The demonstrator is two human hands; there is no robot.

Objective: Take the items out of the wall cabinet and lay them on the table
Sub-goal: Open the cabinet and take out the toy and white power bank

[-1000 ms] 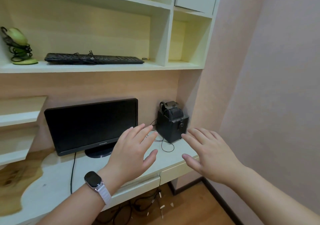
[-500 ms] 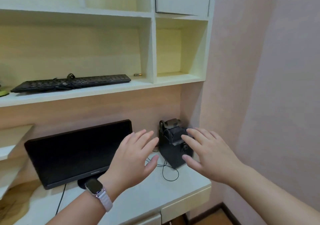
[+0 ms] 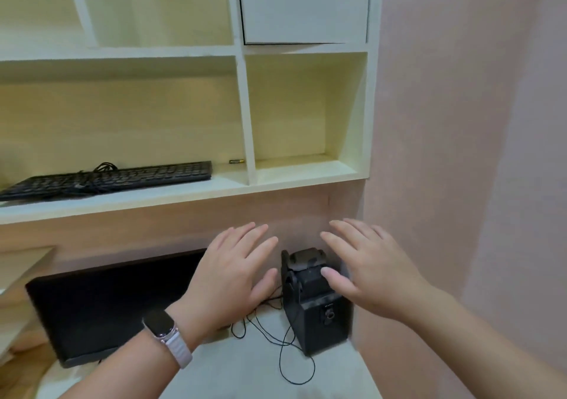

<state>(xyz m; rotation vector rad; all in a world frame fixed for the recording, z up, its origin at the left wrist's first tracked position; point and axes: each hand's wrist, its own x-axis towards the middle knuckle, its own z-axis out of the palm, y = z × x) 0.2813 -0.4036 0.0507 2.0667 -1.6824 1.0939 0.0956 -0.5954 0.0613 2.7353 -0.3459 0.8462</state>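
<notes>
A white wall cabinet (image 3: 245, 116) of open shelves hangs above the table (image 3: 264, 371). A black keyboard (image 3: 107, 179) with its cord piled on top lies on the lower shelf at the left. A small battery (image 3: 236, 161) lies just right of it by the divider. A closed white door (image 3: 305, 5) covers the top right compartment. My left hand (image 3: 233, 279), with a watch on its wrist, and my right hand (image 3: 368, 268) are both raised in front of me, fingers spread, holding nothing, below the shelf.
A black monitor (image 3: 101, 309) stands on the table at the left. A black box-shaped device (image 3: 316, 309) with a thin black cable (image 3: 285, 349) sits at the right, against the pink wall (image 3: 460, 153). A wooden side shelf (image 3: 21, 263) juts in at the far left.
The view has tilted up and moved closer to the cabinet, so the shelves fill more of the frame. Both hands have risen towards the lower shelf, still spread and empty.
</notes>
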